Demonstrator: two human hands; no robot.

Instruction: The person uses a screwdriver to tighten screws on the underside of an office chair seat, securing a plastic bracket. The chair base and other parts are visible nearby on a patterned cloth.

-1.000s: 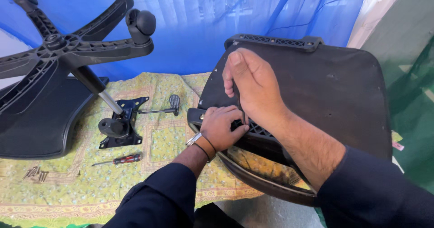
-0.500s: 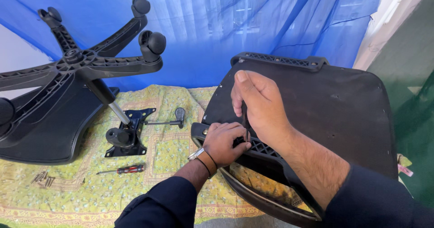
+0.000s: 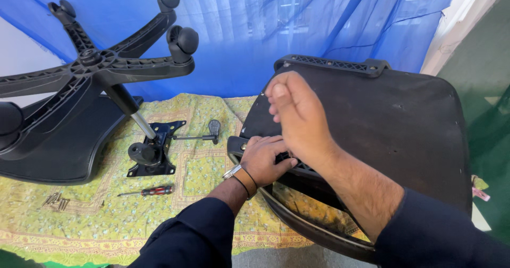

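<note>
A large black chair shell (image 3: 382, 119) lies tilted in front of me on a yellow-green patterned cloth (image 3: 196, 193). My left hand (image 3: 263, 159), a band on its wrist, is closed over a black ribbed bracket (image 3: 235, 147) at the shell's near left edge. My right hand (image 3: 297, 119) hovers just above it with the fingers curled together. The thin dark tool seen in it earlier is hidden behind the hand now.
To the left an upturned black five-star chair base (image 3: 90, 66) with castors stands on its gas column over a metal tilt plate (image 3: 156, 151) with a lever (image 3: 214, 127), beside a black seat pan (image 3: 58, 151). A red-handled screwdriver (image 3: 151, 191) and several loose screws (image 3: 56, 199) lie on the cloth. A blue curtain (image 3: 265, 23) hangs behind.
My right hand has lifted up and away from the bracket. My left hand has stayed gripping the bracket. The view has shifted slightly.
</note>
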